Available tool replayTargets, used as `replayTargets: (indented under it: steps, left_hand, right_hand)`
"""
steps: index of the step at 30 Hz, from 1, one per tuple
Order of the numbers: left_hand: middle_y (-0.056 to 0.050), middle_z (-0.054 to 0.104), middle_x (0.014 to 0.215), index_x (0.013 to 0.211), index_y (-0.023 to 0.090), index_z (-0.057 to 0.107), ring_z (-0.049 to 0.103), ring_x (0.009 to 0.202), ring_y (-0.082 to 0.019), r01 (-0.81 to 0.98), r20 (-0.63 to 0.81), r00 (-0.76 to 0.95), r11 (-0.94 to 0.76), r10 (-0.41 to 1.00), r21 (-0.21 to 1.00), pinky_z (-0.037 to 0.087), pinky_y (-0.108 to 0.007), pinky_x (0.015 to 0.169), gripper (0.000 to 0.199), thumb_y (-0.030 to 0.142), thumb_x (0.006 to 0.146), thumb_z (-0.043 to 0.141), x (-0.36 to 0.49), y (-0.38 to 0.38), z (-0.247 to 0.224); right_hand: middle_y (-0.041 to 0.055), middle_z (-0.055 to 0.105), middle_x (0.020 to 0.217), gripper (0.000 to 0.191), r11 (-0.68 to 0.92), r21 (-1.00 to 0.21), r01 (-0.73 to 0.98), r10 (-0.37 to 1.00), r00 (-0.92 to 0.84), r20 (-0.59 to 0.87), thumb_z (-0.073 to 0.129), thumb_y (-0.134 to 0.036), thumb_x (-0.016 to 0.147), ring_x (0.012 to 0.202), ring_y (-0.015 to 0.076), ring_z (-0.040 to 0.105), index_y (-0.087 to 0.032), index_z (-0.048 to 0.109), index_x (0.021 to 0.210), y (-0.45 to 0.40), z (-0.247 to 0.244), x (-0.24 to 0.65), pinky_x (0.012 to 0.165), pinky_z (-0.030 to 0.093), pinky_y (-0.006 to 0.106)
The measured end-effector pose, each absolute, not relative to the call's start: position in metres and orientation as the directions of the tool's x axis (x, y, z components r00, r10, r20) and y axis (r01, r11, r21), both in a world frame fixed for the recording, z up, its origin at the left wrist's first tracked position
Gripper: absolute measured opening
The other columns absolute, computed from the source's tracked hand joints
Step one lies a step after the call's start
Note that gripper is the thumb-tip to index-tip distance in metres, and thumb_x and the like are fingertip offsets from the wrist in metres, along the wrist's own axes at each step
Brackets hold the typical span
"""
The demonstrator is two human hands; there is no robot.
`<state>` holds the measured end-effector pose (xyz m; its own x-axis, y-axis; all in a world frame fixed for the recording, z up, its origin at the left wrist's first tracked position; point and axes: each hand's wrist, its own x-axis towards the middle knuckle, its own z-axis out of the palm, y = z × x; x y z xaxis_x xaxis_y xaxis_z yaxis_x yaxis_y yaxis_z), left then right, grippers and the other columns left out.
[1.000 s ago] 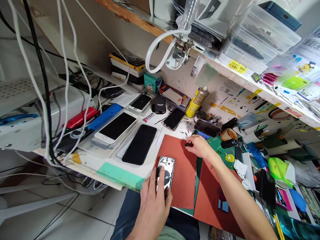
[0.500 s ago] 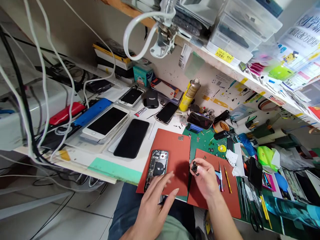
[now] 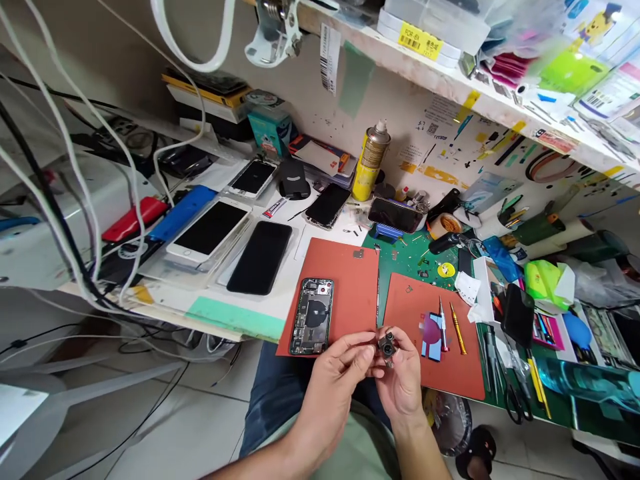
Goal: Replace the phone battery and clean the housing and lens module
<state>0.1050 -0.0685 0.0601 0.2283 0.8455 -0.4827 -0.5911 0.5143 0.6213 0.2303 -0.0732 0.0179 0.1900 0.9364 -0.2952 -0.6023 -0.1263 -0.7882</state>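
A small dark camera module [image 3: 387,345] with round lenses is held up between the fingertips of my right hand [image 3: 403,373]. My left hand [image 3: 340,373] is closed in a pinch right beside the module, its fingertips close to the module's left side; whether they grip it or another small part is too small to tell. To the left, an opened phone body [image 3: 314,317] with its inner parts showing lies on the left red mat [image 3: 353,287]. On the right red mat [image 3: 470,373] rest a phone-shaped blue and purple piece [image 3: 431,337], a silver-and-red screwdriver [image 3: 443,323] and a gold screwdriver [image 3: 457,329].
A black phone [image 3: 260,257] and a white phone [image 3: 210,233] lie on the left. Behind the mats stand a yellow spray can [image 3: 370,160] and a propped phone [image 3: 395,215]. Scissors [image 3: 517,400] and a blue bottle [image 3: 590,380] are at the right; a shelf [image 3: 440,87] hangs above.
My left hand has moved right, away from the opened phone, and its fingers have closed beside the camera module. My right hand still holds the module, slightly lower. The view has shifted.
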Motion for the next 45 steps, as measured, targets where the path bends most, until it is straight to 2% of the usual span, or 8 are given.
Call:
replayTargets:
  steps: [7,14,24,29,32,36,42,45]
  left_hand:
    - [-0.009,0.085,0.103,0.106,0.021,0.088,0.078,0.089,-0.023,-0.374,-0.444,0.148,0.466,0.883,0.802,0.066,-0.031,0.085,0.038,0.047,0.078,0.094,0.102,-0.068,0.059]
    - [-0.007,0.086,0.096,0.101,0.022,0.089,0.081,0.086,-0.025,-0.189,-0.392,0.123,0.410,0.912,0.893,0.069,-0.034,0.087,0.035,0.048,0.078,0.093,0.095,-0.065,0.058]
    - [-0.007,0.085,0.103,0.111,0.024,0.085,0.081,0.092,-0.023,-0.107,-0.303,0.254,0.338,0.919,0.935,0.068,-0.030,0.088,0.031,0.043,0.087,0.087,0.094,-0.063,0.052]
    - [-0.004,0.080,0.107,0.139,0.034,0.073,0.075,0.089,-0.018,0.060,-0.025,0.318,0.006,0.948,0.998,0.064,-0.027,0.089,0.061,0.031,0.082,0.093,0.091,-0.066,0.040]
    - [-0.005,0.077,0.118,0.146,0.039,0.067,0.073,0.099,-0.019,0.130,0.074,0.340,-0.125,0.938,0.984,0.060,-0.029,0.098,0.069,0.026,0.083,0.092,0.090,-0.067,0.026]
    - [-0.008,0.075,0.124,0.142,0.034,0.072,0.072,0.112,-0.025,-0.027,-0.042,0.377,0.057,0.925,0.998,0.059,-0.033,0.103,0.067,0.035,0.079,0.096,0.089,-0.065,0.015]
    - [-0.012,0.077,0.122,0.122,0.026,0.083,0.072,0.115,-0.026,-0.247,-0.299,0.343,0.392,0.890,0.886,0.058,-0.032,0.102,0.042,0.051,0.089,0.085,0.089,-0.065,0.019]
    - [-0.012,0.080,0.110,0.113,0.023,0.086,0.073,0.104,-0.023,-0.290,-0.449,0.310,0.533,0.838,0.795,0.060,-0.030,0.093,0.045,0.056,0.083,0.089,0.090,-0.062,0.032]
  right_hand:
    - [0.0053,0.073,0.095,0.041,-0.102,-0.784,-0.612,0.947,0.181,-0.264,0.099,-0.047,0.069,0.070,0.0145,0.060,-0.028,0.083,0.102,-0.082,0.014,0.234,0.054,0.049,0.024]
    - [0.0037,0.068,0.090,0.018,-0.058,-0.800,-0.597,0.943,0.231,-0.240,0.095,-0.037,0.077,0.083,0.0176,0.064,-0.025,0.084,0.085,-0.089,0.009,0.237,0.075,0.055,0.032]
    - [0.0022,0.064,0.086,0.016,-0.124,-0.769,-0.627,0.923,0.212,-0.322,0.090,-0.037,0.085,0.067,0.0111,0.054,-0.022,0.086,0.090,-0.101,0.019,0.239,0.062,0.042,0.026]
    - [0.0009,0.058,0.076,0.025,-0.200,-0.709,-0.677,0.898,0.163,-0.408,0.085,-0.040,0.091,0.074,0.0125,0.048,-0.019,0.081,0.079,-0.107,0.032,0.239,0.070,0.043,0.026]
    - [0.0019,0.060,0.079,0.028,-0.249,-0.626,-0.739,0.870,0.113,-0.480,0.086,-0.042,0.089,0.078,0.0136,0.048,-0.018,0.078,0.077,-0.110,0.037,0.236,0.074,0.043,0.026]
    - [0.0033,0.063,0.081,0.030,-0.286,-0.566,-0.773,0.849,0.070,-0.524,0.091,-0.046,0.082,0.081,0.0158,0.049,-0.019,0.080,0.078,-0.114,0.041,0.234,0.077,0.045,0.027]
    - [0.0029,0.064,0.081,0.029,-0.257,-0.728,-0.635,0.888,0.142,-0.438,0.084,-0.050,0.089,0.082,0.0168,0.051,-0.021,0.082,0.087,-0.117,0.036,0.235,0.083,0.046,0.031]
    - [0.0023,0.064,0.085,0.024,-0.244,-0.789,-0.564,0.908,0.152,-0.390,0.084,-0.046,0.091,0.085,0.0170,0.054,-0.023,0.083,0.088,-0.118,0.032,0.240,0.084,0.045,0.032]
